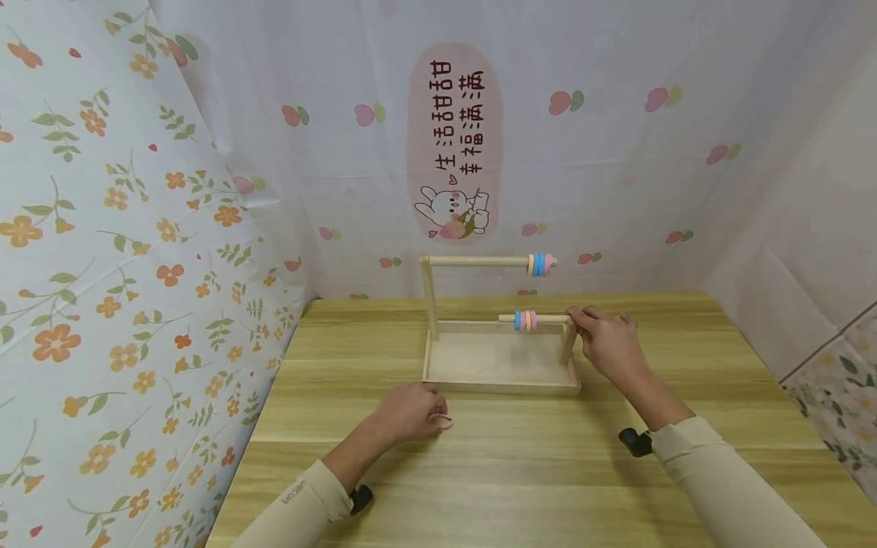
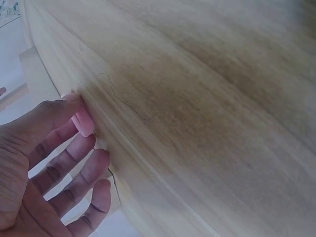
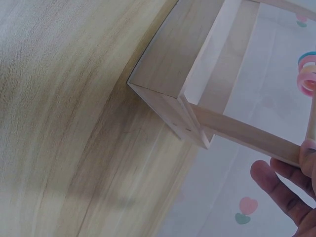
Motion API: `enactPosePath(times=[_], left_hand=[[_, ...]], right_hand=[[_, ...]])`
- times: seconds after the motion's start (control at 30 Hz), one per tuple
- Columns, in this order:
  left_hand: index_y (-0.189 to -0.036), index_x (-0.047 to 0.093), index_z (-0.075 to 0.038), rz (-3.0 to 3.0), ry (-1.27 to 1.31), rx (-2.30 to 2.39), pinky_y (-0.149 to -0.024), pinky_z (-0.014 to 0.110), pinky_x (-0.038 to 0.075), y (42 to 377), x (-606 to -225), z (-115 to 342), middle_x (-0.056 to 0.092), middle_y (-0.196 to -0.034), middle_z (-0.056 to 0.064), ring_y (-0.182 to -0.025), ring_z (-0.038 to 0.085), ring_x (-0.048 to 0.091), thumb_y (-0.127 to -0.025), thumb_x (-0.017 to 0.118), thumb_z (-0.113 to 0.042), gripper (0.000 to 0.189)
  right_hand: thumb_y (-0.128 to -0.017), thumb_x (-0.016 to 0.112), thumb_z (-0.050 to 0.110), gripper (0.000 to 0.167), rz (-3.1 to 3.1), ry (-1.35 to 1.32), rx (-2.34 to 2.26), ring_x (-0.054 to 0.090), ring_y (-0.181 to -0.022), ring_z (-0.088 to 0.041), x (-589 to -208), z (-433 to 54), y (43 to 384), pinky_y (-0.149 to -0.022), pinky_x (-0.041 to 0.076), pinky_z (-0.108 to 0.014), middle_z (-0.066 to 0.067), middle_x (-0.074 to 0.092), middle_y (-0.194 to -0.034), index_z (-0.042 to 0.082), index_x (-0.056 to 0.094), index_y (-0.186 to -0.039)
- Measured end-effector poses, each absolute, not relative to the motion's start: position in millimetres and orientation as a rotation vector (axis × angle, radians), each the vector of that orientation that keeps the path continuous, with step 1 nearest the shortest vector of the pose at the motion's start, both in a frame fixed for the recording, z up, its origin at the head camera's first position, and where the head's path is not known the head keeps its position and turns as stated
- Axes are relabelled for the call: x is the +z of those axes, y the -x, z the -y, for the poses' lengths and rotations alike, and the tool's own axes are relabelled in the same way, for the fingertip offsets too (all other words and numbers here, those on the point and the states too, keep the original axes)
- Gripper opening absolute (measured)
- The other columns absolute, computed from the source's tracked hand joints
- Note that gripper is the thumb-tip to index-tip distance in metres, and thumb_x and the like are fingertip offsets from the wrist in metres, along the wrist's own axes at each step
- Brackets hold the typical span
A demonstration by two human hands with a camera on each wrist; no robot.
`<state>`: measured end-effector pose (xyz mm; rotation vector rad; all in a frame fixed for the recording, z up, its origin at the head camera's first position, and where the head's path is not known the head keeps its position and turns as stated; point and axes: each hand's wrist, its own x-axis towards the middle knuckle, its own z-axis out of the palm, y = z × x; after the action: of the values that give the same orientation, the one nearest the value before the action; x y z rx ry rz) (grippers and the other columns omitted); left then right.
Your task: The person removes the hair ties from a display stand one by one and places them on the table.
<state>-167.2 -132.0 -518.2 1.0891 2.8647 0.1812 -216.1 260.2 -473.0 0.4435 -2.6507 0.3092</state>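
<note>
My left hand (image 1: 409, 415) is low over the table in front of a wooden rack (image 1: 500, 388), pinching a small pink ring (image 2: 84, 122) between thumb and forefinger. At the rack's right end, my right hand (image 1: 608, 342) holds the top of the short post (image 3: 247, 139), where the lower rod (image 1: 551, 319) joins it. Pink, blue and cream rings (image 1: 525, 320) hang on that lower rod. Another group of rings (image 1: 540, 264), cream, blue and pink, sits near the free right end of the upper rod (image 1: 476, 261).
The rack's shallow tray stands on a wood-grain table (image 1: 534, 472). Behind it hangs a white printed curtain (image 1: 329, 144), with a flowered cloth (image 1: 137, 304) along the left side. Black wrist-camera parts (image 1: 635, 442) show beneath the sleeves.
</note>
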Motion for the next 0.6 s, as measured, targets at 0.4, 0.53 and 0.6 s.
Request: enactPosePath(times=[0.4, 0.53, 0.6], left_hand=[[-0.100, 0.085, -0.023, -2.819, -1.093, 0.239, -0.073, 0.029, 0.061, 163.9, -515.9, 132.1, 0.074, -0.102, -0.007, -0.095, 0.014, 0.073, -0.100, 0.084, -0.040, 0.017], [-0.100, 0.086, -0.023, -2.809, -1.129, 0.250, -0.076, 0.028, 0.062, 163.6, -515.3, 132.3, 0.075, -0.102, -0.007, -0.095, 0.013, 0.074, -0.099, 0.085, -0.039, 0.016], [-0.100, 0.086, -0.023, -2.809, -1.140, 0.247, -0.075, 0.027, 0.061, 163.3, -514.6, 132.4, 0.074, -0.101, -0.008, -0.092, 0.012, 0.073, -0.098, 0.086, -0.040, 0.017]], right_hand=[[-0.107, 0.070, 0.005, 0.028, 2.660, -0.441, 0.317, 0.079, -0.085, -0.043, -469.6, -259.0, 215.2, -0.101, 0.047, -0.089, -0.013, 0.080, -0.113, 0.009, 0.078, -0.133], [-0.106, 0.071, 0.005, 0.028, 2.647, -0.445, 0.320, 0.079, -0.085, -0.042, -469.9, -259.3, 214.7, -0.100, 0.047, -0.090, -0.013, 0.080, -0.111, 0.009, 0.078, -0.132], [-0.106, 0.071, 0.005, 0.028, 2.647, -0.447, 0.322, 0.079, -0.087, -0.043, -469.8, -259.3, 214.6, -0.100, 0.047, -0.090, -0.013, 0.080, -0.111, 0.009, 0.078, -0.132]])
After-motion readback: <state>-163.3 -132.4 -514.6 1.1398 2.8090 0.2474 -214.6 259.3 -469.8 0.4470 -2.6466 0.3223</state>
